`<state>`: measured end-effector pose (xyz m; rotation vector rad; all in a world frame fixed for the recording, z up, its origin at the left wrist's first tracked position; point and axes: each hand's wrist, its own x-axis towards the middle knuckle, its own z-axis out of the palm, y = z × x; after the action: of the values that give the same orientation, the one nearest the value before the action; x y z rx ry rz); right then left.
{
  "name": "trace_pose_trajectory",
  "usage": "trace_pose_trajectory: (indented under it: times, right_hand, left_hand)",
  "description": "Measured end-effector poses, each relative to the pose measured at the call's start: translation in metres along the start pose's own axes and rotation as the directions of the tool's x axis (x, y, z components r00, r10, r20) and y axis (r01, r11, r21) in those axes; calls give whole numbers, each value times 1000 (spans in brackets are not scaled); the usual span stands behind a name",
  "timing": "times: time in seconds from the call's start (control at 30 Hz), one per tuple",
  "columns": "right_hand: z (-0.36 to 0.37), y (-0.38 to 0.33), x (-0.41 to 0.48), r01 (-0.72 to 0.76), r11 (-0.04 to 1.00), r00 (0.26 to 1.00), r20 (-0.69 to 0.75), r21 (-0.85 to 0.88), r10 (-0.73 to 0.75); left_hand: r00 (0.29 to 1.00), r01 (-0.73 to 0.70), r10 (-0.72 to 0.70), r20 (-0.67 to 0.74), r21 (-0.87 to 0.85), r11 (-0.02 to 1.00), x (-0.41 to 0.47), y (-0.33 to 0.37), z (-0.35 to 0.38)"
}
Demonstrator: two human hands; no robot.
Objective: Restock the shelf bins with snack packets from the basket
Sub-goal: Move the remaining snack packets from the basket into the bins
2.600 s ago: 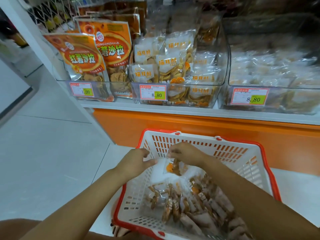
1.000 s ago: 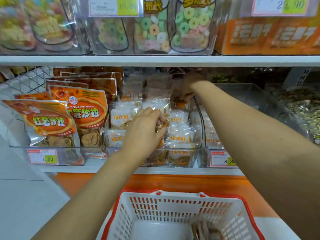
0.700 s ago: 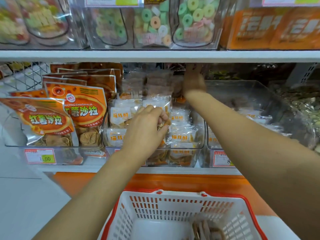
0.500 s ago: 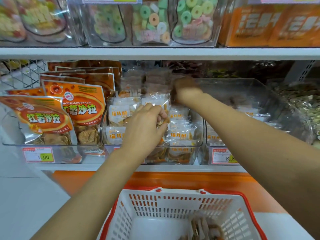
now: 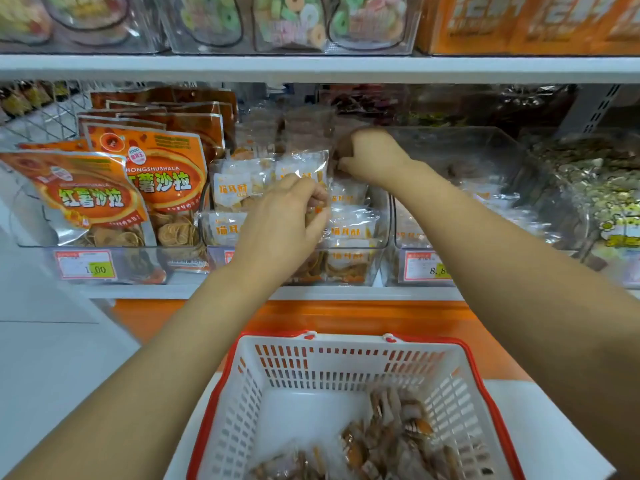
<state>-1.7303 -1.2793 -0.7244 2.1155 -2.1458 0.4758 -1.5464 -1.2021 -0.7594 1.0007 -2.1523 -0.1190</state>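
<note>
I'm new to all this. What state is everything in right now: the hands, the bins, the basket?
Left hand: curled, pinching a snack packet over the middle bin.
Right hand: curled at the middle bin's back; what it holds is hidden.
Middle bin: nearly full.
Right bin: partly filled.
Basket: partly filled, packets lying at its near right.
Orange bags: standing upright, one behind another.

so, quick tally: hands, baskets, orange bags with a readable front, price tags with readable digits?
hands: 2 (left hand, right hand)
basket: 1
orange bags, front readable: 2
price tags, digits readable: 2
total: 7
</note>
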Motion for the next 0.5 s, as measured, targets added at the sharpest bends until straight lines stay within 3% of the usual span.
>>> trace_pose_trajectory:
  times: [0.1, 0.17, 0.27, 0.33, 0.43, 0.5]
  right_hand:
    - [-11, -3, -47, -29, 979, 965, -248, 204, 80]
    - [-10, -12, -83, 13, 940, 976, -209, 340, 62]
    - [4, -28, -141, 61, 874, 997, 12, 483, -76]
    - [22, -32, -172, 20, 854, 975, 178, 519, -131]
    - [75, -22, -203, -120, 897, 828, 541, 426, -147]
    - [118, -7, -218, -145, 951, 689, 718, 275, -102]
  left_hand:
    - [988, -89, 81, -129, -55, 994, -21, 11, -4]
    - [991, -107, 100, -93, -76, 991, -41, 10, -1]
    - [987, 33, -38, 157, 34, 999, -78, -6, 12]
    - [881, 147, -242, 406, 251, 957, -107, -24, 21]
    - [672, 193, -454, 585, 454, 870, -157, -57, 28]
    - [618, 220, -527, 584, 515, 829, -186, -73, 29]
